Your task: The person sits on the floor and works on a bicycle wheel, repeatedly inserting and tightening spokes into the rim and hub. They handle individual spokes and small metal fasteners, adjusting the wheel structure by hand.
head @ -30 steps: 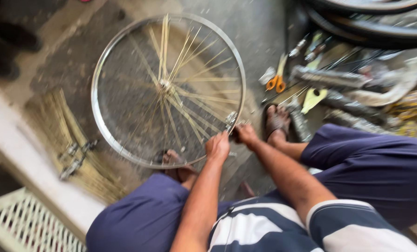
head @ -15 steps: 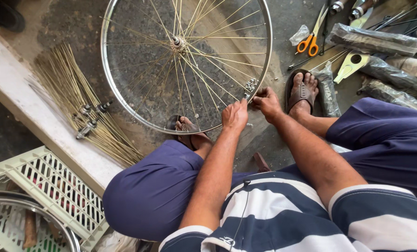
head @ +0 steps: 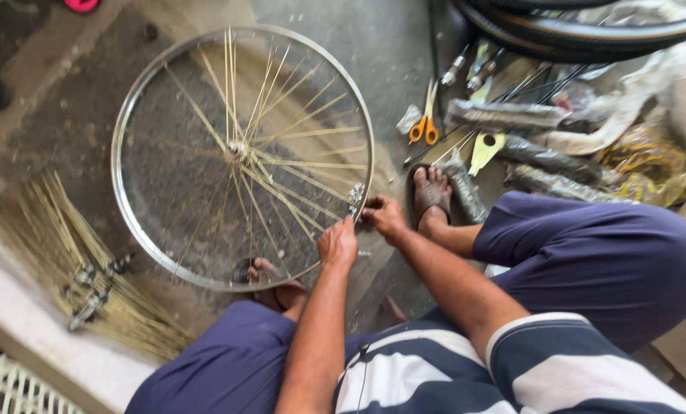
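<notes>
Concrete floor (head: 404, 46); wheel (head: 166, 253) flat, both hands apparently pinching rim

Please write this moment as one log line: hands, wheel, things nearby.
left hand: on wheel rim | right hand: at rim, small tool | loose spokes: left | orange scissors: right

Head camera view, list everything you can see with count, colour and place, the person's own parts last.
bicycle wheel: one, silver rim, brass-coloured spokes, on the floor at centre left
loose spokes: one heap, brass-coloured, on the floor at left
hubs: two, grey metal, on the heap
scissors: one, orange handles, right of the wheel
wrapped bundles: several, dark, upper right
tyres: two or so, black, top right
crate: one, white, bottom left corner
left hand: at the rim's right side
right hand: at the rim, beside the left
</notes>
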